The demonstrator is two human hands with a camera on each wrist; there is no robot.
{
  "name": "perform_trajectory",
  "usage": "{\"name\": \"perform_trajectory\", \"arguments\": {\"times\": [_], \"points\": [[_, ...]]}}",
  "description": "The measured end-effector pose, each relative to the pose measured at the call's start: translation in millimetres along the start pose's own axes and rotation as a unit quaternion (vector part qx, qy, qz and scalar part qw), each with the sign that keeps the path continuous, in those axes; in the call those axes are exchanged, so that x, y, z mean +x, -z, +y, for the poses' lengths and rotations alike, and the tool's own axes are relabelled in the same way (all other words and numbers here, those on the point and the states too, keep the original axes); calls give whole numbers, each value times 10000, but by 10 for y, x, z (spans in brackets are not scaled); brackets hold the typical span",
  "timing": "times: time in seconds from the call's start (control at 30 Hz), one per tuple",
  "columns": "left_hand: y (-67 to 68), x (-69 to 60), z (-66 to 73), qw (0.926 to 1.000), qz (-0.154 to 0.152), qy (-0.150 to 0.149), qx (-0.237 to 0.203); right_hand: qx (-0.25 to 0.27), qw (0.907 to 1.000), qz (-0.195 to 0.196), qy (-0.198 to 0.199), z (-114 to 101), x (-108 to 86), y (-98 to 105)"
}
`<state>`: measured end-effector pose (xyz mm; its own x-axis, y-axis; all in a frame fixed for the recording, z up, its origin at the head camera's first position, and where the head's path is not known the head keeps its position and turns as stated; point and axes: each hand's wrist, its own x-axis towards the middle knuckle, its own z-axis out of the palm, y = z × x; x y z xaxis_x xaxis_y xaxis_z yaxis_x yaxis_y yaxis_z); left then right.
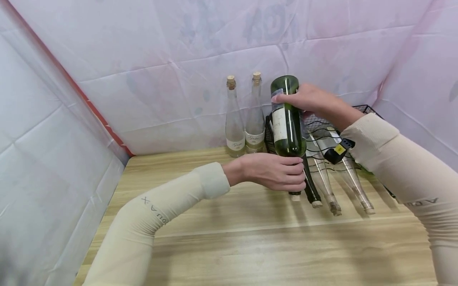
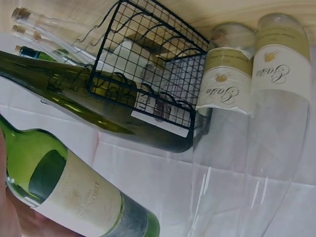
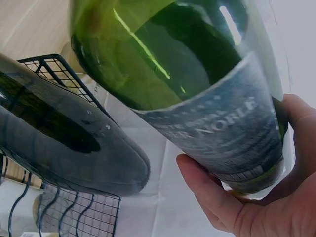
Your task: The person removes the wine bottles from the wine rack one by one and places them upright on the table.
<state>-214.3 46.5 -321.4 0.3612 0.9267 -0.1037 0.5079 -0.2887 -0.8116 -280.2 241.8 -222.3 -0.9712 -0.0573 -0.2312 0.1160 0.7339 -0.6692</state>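
A green bottle (image 1: 292, 131) with a pale label is held with its base up and its corked neck down. Near the base, the right hand (image 1: 311, 99) grips it, fingers and thumb around the glass, as the right wrist view also shows at the hand (image 3: 256, 207). Around the neck curl the fingers of the left hand (image 1: 273, 171). Right beside it, a dark green bottle (image 2: 113, 113) lies in a black wire rack (image 2: 153, 54), its corked neck toward the front. Two clear bottles (image 1: 322, 174) lie in the same rack, farther right.
Two upright clear corked bottles (image 1: 235, 119) with cream labels stand left of the rack, near the back edge. The wooden table (image 1: 229, 254) extends in front. Behind and at the sides hangs a pale sheet (image 1: 143, 71). Another green bottle lies at the rack's right, partly hidden by the right sleeve.
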Motion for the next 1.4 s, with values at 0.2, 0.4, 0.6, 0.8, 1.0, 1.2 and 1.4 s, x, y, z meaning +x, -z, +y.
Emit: {"name": "perform_trajectory", "arguments": {"times": [0.2,0.4,0.6,0.8,1.0,1.2,1.4], "points": [[-16,-20,8,9994,314,55,-128,338,9991,238,22,12,25,-85],[-24,-55,-3,9973,724,126,-23,957,9954,-61,-33,31,30,-77],[-43,-108,3,9926,1190,235,-69,1094,9936,-279,-1,64,38,-93],[-65,-189,-2,9844,1701,440,-111,1125,9932,-303,-36,91,68,-107],[-36,-227,-27,9766,2023,716,-145,1277,9905,-494,-83,126,94,-99],[15,-244,-64,9679,2292,1009,-196,1446,9872,-675,-46,166,121,-76],[41,-222,-92,9515,2709,1412,-363,1645,9837,-723,-3,208,130,-87]]}}
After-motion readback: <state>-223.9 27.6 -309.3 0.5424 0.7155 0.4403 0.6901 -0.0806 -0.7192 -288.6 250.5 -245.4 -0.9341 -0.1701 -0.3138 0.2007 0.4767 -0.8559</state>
